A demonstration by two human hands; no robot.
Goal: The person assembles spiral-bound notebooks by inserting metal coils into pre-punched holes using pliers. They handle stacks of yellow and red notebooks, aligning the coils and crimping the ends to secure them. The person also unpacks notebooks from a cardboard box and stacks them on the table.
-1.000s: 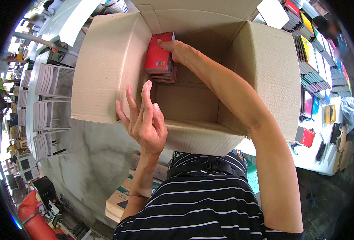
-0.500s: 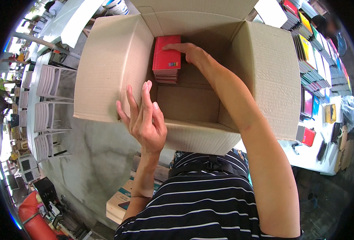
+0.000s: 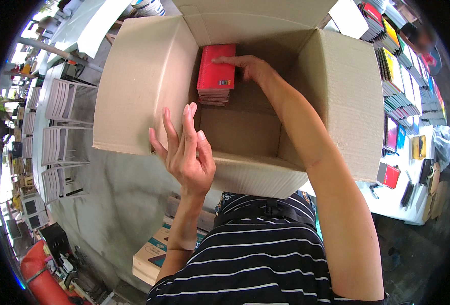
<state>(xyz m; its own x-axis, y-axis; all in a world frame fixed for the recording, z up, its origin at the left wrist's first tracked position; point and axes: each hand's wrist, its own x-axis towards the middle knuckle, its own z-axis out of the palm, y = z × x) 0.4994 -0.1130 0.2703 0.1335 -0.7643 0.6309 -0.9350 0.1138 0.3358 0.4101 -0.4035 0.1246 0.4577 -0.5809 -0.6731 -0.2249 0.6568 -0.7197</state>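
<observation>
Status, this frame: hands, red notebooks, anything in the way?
Right hand on red notebook stack, grip partly hidden. Left hand open, no object visible. Stack in far left corner of open carton, left wall close beside it.

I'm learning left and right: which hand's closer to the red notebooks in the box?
The right hand: it touches the red notebooks. The left hand is apart from them, by the near edge of the box.

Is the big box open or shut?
The big box is open: its side flaps spread outward, and red notebooks show inside.
</observation>
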